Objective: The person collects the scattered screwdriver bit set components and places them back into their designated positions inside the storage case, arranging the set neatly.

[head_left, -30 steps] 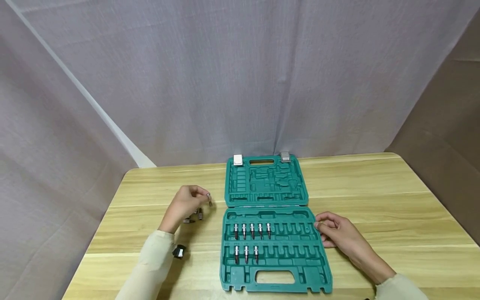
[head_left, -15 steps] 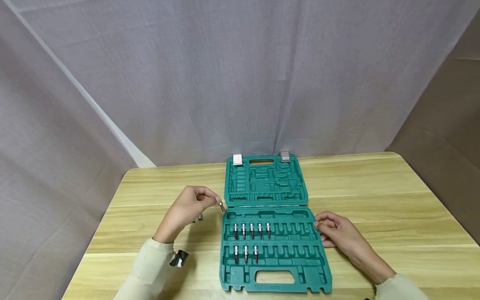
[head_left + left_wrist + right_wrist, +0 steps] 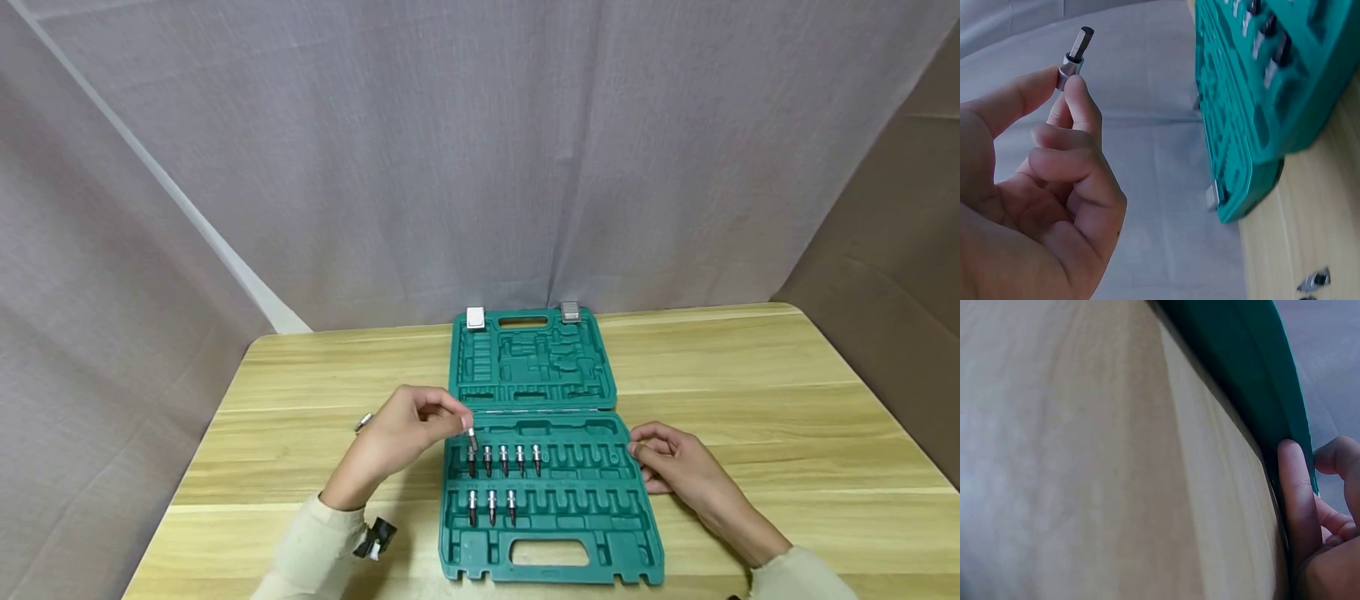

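Between thumb and fingertips, my left hand (image 3: 408, 433) pinches a bit socket (image 3: 1074, 57), a chrome socket with a dark hex tip. In the head view it is over the upper left of the open green tool case (image 3: 480, 547), close above the first bit socket of the upper row. Several bit sockets (image 3: 504, 460) stand in that row's left slots, and three more bit sockets (image 3: 492, 508) fill slots in the lower row. My right hand (image 3: 678, 462) grips the case's right edge, thumb at the rim and a finger (image 3: 1297, 487) along the outer side wall.
The case lid (image 3: 525, 358) lies back flat, with two metal latches (image 3: 476, 318) at its far edge. A loose bit socket (image 3: 363, 422) lies on the wooden table (image 3: 750, 375) left of the case, partly behind my left hand. Grey curtain (image 3: 465, 167) hangs behind the table.
My left hand has carried the bit socket rightward from the loose pieces on the table to over the upper row of the case. The right hand stays at the case's edge.
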The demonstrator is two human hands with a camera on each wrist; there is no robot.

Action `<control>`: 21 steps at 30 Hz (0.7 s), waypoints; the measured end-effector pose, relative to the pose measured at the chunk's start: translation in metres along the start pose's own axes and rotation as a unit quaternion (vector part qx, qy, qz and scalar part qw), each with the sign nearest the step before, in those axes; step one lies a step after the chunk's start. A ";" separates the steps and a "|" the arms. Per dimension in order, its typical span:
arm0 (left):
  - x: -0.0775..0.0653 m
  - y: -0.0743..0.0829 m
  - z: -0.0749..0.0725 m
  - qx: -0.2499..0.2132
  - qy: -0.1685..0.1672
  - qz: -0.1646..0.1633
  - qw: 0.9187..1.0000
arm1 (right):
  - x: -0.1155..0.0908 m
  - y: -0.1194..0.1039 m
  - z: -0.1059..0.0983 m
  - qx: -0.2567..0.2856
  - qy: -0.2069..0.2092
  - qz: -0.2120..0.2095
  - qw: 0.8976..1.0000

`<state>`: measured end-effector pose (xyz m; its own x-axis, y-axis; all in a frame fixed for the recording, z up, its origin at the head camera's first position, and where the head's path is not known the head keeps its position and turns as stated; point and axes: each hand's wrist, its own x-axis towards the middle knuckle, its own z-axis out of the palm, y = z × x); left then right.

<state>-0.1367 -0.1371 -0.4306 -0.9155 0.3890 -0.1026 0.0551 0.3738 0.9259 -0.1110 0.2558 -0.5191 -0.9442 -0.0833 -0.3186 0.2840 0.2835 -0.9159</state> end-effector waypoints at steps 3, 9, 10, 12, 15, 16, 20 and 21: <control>0.000 0.000 0.007 -0.013 -0.024 0.005 1.000 | 0.000 0.000 0.000 0.001 0.001 0.004 1.000; 0.000 -0.002 0.023 -0.009 -0.061 0.010 0.998 | 0.001 0.000 -0.001 0.002 0.001 0.005 1.000; 0.000 -0.003 0.026 -0.006 -0.067 0.011 0.998 | 0.001 0.000 -0.001 0.001 0.000 0.004 1.000; 0.002 -0.004 0.033 0.004 -0.082 0.015 0.996 | 0.001 0.000 -0.001 0.000 0.000 0.002 1.000; 0.004 -0.005 0.043 0.021 -0.110 0.021 0.993 | 0.001 0.001 -0.001 -0.001 -0.001 0.001 1.000; 0.004 -0.006 0.047 0.026 -0.119 0.024 0.992 | 0.001 0.001 -0.001 -0.002 -0.001 0.000 1.000; 0.005 -0.007 0.060 0.056 -0.131 0.031 0.989 | 0.001 0.001 -0.001 -0.005 0.000 -0.003 1.000; 0.005 -0.007 0.063 0.066 -0.129 0.033 0.989 | 0.001 0.001 -0.001 -0.006 0.001 -0.003 1.000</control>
<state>-0.1170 -0.0849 -0.4605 -0.7768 0.6117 -0.1497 0.1780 0.4413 0.8795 -0.1119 0.2570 -0.5203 -0.9465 -0.0833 -0.3118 0.2755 0.2951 -0.9149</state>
